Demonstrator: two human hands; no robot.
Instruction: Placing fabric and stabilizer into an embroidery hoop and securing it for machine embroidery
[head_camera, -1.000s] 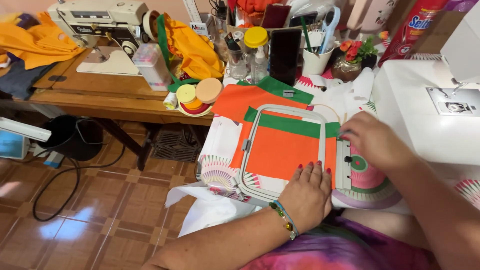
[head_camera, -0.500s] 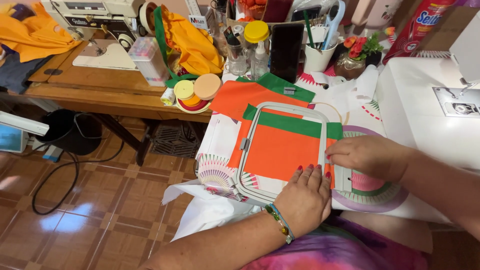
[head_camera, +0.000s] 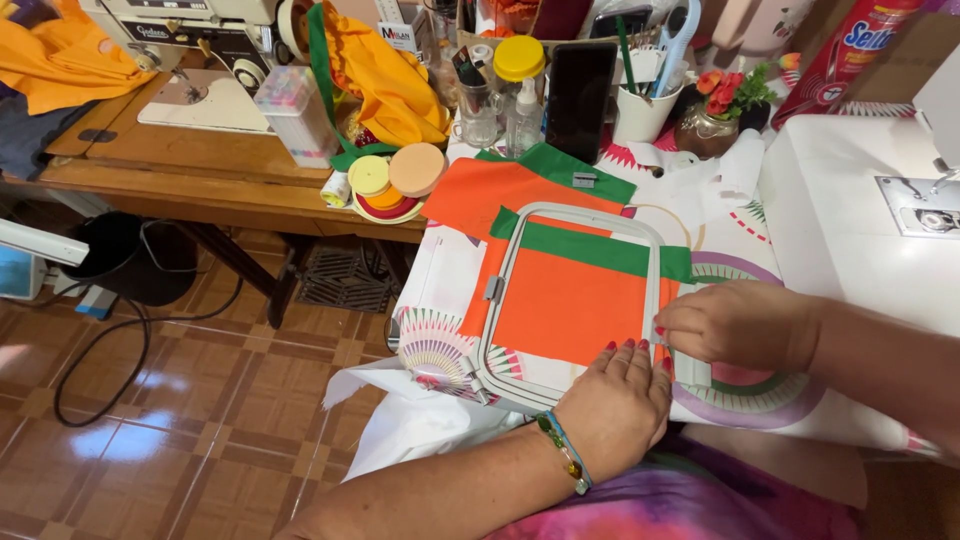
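A grey rectangular embroidery hoop (head_camera: 510, 262) lies on the work table over orange fabric (head_camera: 568, 306) crossed by a green strip (head_camera: 600, 250). My left hand (head_camera: 618, 402) presses flat on the hoop's near right corner, fingers spread, a beaded bracelet on the wrist. My right hand (head_camera: 738, 324) is at the hoop's right edge, its fingertips pinched on the rim near that same corner. The two hands almost touch.
A white sewing machine bed (head_camera: 850, 210) stands to the right. Behind the hoop stand a dark phone (head_camera: 580, 98), a jar (head_camera: 482, 112), a white cup of tools (head_camera: 642, 112) and a flower pot (head_camera: 712, 122). Thread discs (head_camera: 398, 178) and another sewing machine (head_camera: 190, 50) sit on a wooden table at left.
My right hand has slid down along the hoop's right edge toward my left hand. The left hand has stayed on the near corner.
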